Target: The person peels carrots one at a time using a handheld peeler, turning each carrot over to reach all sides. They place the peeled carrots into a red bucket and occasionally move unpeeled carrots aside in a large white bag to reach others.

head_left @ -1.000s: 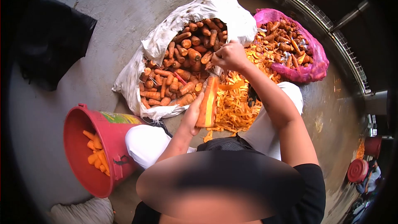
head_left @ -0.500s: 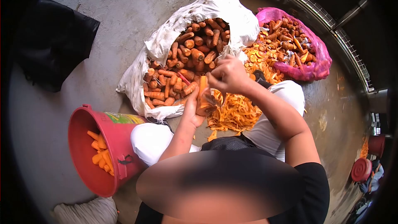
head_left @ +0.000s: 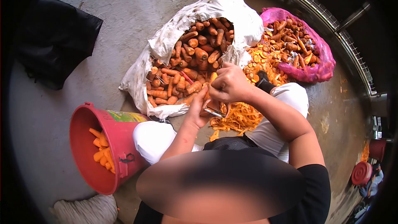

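Observation:
A partly peeled carrot (head_left: pixel 213 76) is gripped in my left hand (head_left: pixel 196 113), its orange tip showing above the fingers and the rest mostly hidden. Curled around a peeler (head_left: pixel 214 112), my right hand (head_left: pixel 230 84) is close against the left; the metal blade shows at the carrot's lower end. Just beyond my hands, a white sack (head_left: pixel 244 14) lies open with unpeeled carrots (head_left: pixel 199 49) inside. Orange peelings (head_left: pixel 239 118) are heaped on the floor between my legs.
At my left a red bucket (head_left: pixel 132 164) leans over, with peeled carrots (head_left: pixel 103 153) inside. A pink bag (head_left: pixel 325 66) of carrot scraps stands at the far right, beside carrot slices (head_left: pixel 260 60). Black sheeting (head_left: pixel 62 41) and a pale sack (head_left: pixel 86 210) lie to the left.
My right hand with the peeler has moved down along the carrot, and the blade now shows near its lower end. The carrot remains in my left hand.

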{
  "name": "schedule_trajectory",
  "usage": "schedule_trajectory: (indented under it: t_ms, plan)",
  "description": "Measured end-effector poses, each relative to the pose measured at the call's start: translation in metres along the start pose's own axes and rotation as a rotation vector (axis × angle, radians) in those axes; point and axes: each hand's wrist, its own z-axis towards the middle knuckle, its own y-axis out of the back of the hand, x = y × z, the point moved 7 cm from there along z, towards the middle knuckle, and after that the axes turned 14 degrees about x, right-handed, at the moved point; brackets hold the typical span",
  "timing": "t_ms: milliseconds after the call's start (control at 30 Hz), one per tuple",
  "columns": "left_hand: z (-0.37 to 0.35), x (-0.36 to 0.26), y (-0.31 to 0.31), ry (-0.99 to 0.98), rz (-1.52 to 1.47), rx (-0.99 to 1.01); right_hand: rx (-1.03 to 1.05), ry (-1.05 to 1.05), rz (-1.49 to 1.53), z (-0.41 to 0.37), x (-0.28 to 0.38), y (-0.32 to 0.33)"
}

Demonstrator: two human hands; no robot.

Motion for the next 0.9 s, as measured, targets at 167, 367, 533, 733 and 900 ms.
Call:
schedule_trajectory:
  t_ms: [167, 367, 533, 733, 900]
  plan:
    - [-0.009, -0.009, -0.015, -0.076, -0.019, 0.007, -0.008, -0.133, 0.019, 0.004, -0.027, -0.004]
    - [-0.021, -0.003, -0.008, 0.013, 0.090, 0.010, -0.081, -0.232, -0.065, 0.010, -0.072, 0.000]
    - [-0.030, -0.006, -0.025, 0.055, 0.255, 0.037, 0.139, -0.524, -0.304, 0.007, -0.125, 0.005]
    - [-0.025, -0.009, -0.021, -0.006, 0.164, 0.059, 0.098, -0.786, -0.240, -0.014, -0.138, 0.027]
    - [-0.005, -0.006, 0.008, -0.094, -0.090, 0.022, 0.004, -0.493, -0.029, -0.010, -0.066, 0.016]
